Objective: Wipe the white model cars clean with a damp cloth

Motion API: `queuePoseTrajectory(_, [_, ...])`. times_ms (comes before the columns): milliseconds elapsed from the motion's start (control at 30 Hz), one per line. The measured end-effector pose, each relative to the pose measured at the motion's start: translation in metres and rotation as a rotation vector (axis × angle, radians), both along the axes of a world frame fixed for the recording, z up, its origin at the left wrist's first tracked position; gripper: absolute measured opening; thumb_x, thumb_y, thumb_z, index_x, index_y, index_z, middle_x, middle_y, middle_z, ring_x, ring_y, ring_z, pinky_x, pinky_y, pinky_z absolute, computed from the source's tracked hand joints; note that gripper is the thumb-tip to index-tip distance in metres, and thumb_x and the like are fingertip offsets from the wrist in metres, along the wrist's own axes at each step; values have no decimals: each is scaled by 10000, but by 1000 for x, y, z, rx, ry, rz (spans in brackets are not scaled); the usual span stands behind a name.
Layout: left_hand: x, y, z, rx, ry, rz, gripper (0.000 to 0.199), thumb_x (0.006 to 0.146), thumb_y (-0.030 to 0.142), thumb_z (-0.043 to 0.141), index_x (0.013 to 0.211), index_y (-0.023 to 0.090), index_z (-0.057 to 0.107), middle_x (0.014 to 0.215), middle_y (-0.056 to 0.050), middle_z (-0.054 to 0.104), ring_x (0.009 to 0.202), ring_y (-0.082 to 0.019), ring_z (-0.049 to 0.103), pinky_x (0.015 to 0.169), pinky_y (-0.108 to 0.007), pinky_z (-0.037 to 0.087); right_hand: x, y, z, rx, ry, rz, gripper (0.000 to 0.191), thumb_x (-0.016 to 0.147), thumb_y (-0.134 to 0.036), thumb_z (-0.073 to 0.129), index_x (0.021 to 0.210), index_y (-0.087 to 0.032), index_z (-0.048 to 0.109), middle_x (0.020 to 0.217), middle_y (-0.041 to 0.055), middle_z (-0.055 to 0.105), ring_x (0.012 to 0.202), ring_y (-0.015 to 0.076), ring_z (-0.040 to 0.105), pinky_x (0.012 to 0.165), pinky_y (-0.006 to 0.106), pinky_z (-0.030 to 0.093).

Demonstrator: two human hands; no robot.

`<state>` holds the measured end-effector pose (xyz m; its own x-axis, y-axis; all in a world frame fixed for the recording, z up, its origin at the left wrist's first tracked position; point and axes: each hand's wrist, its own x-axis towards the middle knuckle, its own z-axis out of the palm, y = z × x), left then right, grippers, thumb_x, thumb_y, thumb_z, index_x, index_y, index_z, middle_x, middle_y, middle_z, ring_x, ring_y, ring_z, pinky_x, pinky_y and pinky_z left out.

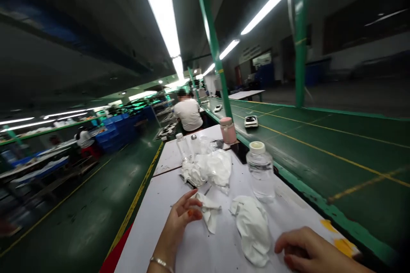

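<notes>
My left hand (pixel 182 215) hovers over the white table (pixel 153 222), fingers bent and apart, with nothing in it. Just to its right lies a small crumpled white cloth (pixel 210 215); I cannot tell whether the fingertips touch it. My right hand (pixel 306 247) is at the table's right side, fingers loosely curved with a gap to the thumb and nothing visible in them. Left of it a larger white cloth (pixel 253 230) lies rumpled, apart from the hand. Behind that cloth stands a clear jar (pixel 261 175) of clear liquid with a pale lid.
Farther up the table are a plastic bag (pixel 219 166), wadded white cloth (pixel 193 173), a clear bottle (pixel 183 147), a pink jar (pixel 227 131) and a dark flat object (pixel 239 152). A green conveyor (pixel 307 149) on the right carries white devices (pixel 251 122). A person (pixel 188 113) sits ahead.
</notes>
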<state>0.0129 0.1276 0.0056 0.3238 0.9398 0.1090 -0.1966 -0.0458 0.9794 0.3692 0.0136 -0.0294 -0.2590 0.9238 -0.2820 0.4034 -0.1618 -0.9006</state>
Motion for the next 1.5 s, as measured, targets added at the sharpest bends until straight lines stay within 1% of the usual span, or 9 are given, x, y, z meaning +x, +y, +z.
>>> queuePoseTrajectory(300, [-12, 9, -4, -97, 11, 108, 665, 659, 529, 863, 1246, 262, 698, 1004, -97, 692, 760, -229, 672, 766, -391, 579, -2, 1, 6, 74, 114, 44, 262, 740, -211, 628, 970, -159, 742, 579, -38, 590, 502, 89, 557, 508, 167, 408])
queuePoseTrajectory(567, [-18, 13, 2, -204, 25, 153, 659, 640, 531, 875, 1228, 289, 701, 1056, -95, 695, 829, -274, 687, 808, -447, 600, -2, -1, 14, 54, 151, 45, 367, 701, -152, 514, 990, -160, 741, 608, -32, 603, 503, 83, 563, 475, 151, 401])
queuePoseTrajectory(633, [-14, 7, 3, -180, 18, 161, 625, 696, 540, 835, 1253, 299, 688, 1066, -89, 690, 829, -256, 682, 815, -424, 595, -1, -1, 15, 51, 187, 51, 382, 656, -152, 443, 903, -154, 733, 660, -11, 639, 495, 77, 541, 450, 150, 402])
queuePoseTrajectory(733, [-10, 2, 3, -133, 9, 155, 604, 738, 548, 796, 1280, 309, 675, 1080, -83, 685, 828, -239, 670, 808, -390, 585, 0, -1, 15, 103, 230, 78, 206, 565, -199, 397, 603, -161, 596, 725, 16, 670, 496, 66, 502, 419, 150, 381])
queuePoseTrajectory(833, [-13, 5, -2, -104, 9, 121, 625, 731, 546, 798, 1291, 300, 673, 1064, -88, 683, 802, -233, 660, 790, -387, 575, 1, -2, 18, 66, 175, 93, 90, 518, -228, 378, 479, -186, 448, 575, -4, 581, 473, 64, 475, 431, 159, 351])
queuePoseTrajectory(933, [-17, 9, -7, -86, 7, 83, 632, 739, 536, 794, 1307, 290, 666, 1051, -99, 679, 792, -232, 652, 787, -402, 568, 1, -4, 23, 1, 91, 119, 95, 482, -237, 358, 459, -194, 439, 458, -29, 454, 458, 76, 466, 462, 182, 345])
queuePoseTrajectory(1200, [-11, 2, -1, -42, 5, 42, 625, 789, 545, 753, 1347, 285, 641, 1101, -110, 661, 841, -231, 646, 838, -401, 546, 5, -10, 33, 87, 99, 142, 82, 523, -212, 396, 453, -200, 438, 461, -29, 414, 492, 91, 419, 522, 214, 353])
queuePoseTrajectory(1400, [-2, -3, 5, -26, -27, 63, 692, 709, 556, 820, 1308, 243, 673, 1038, -121, 676, 788, -220, 639, 790, -388, 543, 7, -8, 39, 40, 196, 121, 104, 568, -276, 432, 542, -195, 491, 592, 17, 531, 568, 126, 506, 553, 240, 437])
queuePoseTrajectory(1500, [3, -7, 9, -20, -23, 77, 679, 697, 583, 821, 1281, 261, 691, 1015, -111, 683, 766, -211, 632, 788, -394, 537, 5, -6, 30, 17, 212, 104, 117, 540, -258, 418, 553, -185, 507, 629, 31, 588, 581, 125, 541, 517, 221, 414])
